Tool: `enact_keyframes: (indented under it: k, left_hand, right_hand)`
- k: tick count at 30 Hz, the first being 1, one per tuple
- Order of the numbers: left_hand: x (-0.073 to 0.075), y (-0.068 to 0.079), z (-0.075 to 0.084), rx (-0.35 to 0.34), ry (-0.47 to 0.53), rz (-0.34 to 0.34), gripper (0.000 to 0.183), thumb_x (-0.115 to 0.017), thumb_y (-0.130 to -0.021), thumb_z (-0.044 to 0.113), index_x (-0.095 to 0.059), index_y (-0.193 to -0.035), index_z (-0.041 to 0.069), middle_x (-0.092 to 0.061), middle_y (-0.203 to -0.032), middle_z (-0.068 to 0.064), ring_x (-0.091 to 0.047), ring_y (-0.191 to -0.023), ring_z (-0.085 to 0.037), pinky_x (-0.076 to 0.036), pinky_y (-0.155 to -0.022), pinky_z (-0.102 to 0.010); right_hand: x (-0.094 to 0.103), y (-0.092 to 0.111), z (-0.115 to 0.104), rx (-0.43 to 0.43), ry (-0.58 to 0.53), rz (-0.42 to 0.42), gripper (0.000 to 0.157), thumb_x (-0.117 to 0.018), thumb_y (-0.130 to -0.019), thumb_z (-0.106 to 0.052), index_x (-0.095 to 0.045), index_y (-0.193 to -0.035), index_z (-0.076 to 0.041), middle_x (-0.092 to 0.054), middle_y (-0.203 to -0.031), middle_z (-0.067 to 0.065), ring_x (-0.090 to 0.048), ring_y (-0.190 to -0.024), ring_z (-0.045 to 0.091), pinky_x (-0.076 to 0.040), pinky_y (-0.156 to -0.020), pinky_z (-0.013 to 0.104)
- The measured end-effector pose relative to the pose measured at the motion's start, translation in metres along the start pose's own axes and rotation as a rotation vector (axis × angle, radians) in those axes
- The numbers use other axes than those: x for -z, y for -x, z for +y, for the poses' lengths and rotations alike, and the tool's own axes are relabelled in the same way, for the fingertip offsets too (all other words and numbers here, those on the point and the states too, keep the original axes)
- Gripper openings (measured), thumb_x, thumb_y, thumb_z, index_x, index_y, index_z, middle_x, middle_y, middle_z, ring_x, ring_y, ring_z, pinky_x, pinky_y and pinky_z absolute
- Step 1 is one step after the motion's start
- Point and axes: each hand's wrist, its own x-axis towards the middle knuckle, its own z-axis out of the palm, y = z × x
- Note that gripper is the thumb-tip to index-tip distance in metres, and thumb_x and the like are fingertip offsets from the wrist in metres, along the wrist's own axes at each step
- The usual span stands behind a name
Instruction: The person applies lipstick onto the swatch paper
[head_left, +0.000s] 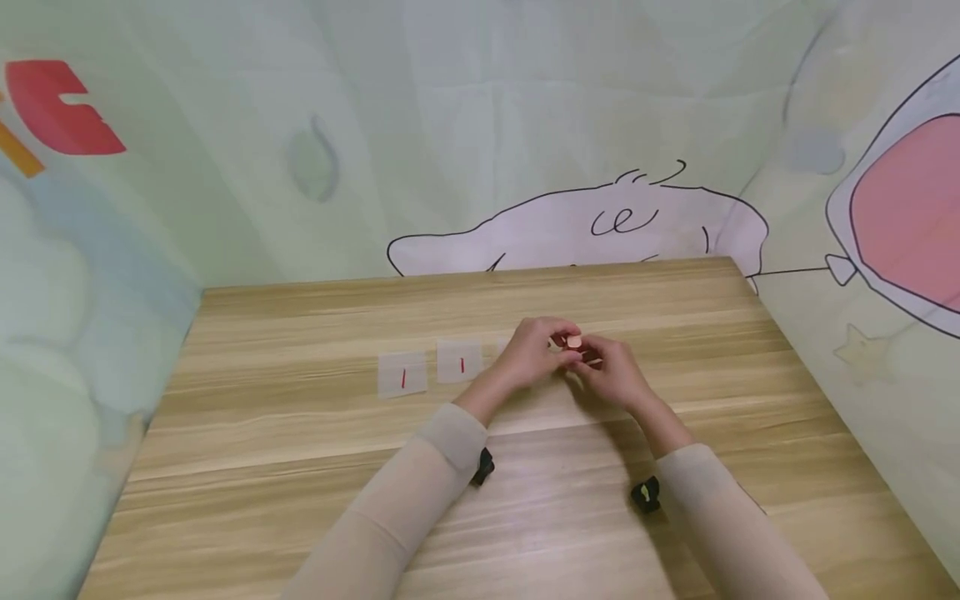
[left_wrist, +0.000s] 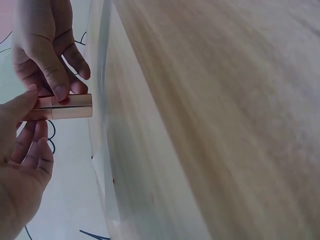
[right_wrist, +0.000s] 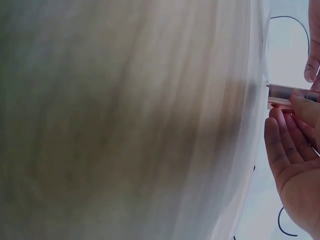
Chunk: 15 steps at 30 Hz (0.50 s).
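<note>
Both hands meet over the far middle of the table, holding a shiny rose-gold lipstick tube point(left_wrist: 75, 106) between them. My left hand point(head_left: 536, 350) pinches one end with thumb and fingers. From the other side, my right hand point(head_left: 615, 371) grips the tube between thumb and fingertips. A thin seam runs around the tube in the left wrist view, and its cap looks closed on it. In the right wrist view, the lipstick tube point(right_wrist: 280, 95) sticks out past the right thumb, its other end cut off by the frame.
Left of the hands, two pale paper squares point(head_left: 390, 385) lie on the wooden table point(head_left: 300, 483), each with a red stroke. Another pale square is partly hidden behind the left hand. A printed cloth point(head_left: 450, 150) hangs along the table's far edge.
</note>
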Motion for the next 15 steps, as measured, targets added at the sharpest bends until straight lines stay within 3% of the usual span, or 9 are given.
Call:
enact_keyframes:
  k: [7,15]
  left_hand:
    - [-0.0014,-0.0021,0.0001,-0.004,-0.038,-0.006,0.024,-0.079,-0.089,0.011,-0.074,-0.111,0.005,-0.073,-0.100,-0.004,-0.064,-0.090,-0.013,-0.054,-0.082,-0.029]
    - [-0.0042,-0.0031,-0.0014,0.027,-0.071,-0.028,0.022,-0.080,-0.088,0.012,-0.074,-0.109,0.006,-0.073,-0.096,-0.003,-0.065,-0.087,-0.012,-0.051,-0.079,-0.021]
  right_hand:
    - [0.0017,-0.0002,0.0019,0.017,0.030,-0.001,0.021,-0.073,-0.090,0.003,-0.070,-0.110,0.006,-0.073,-0.105,0.021,-0.071,-0.094,0.034,-0.061,-0.082,0.044]
    - [0.0017,0.0007,0.0058,-0.028,0.034,-0.023,0.021,-0.072,-0.091,0.002,-0.070,-0.111,0.008,-0.072,-0.105,0.022,-0.071,-0.095,0.036,-0.060,-0.084,0.046]
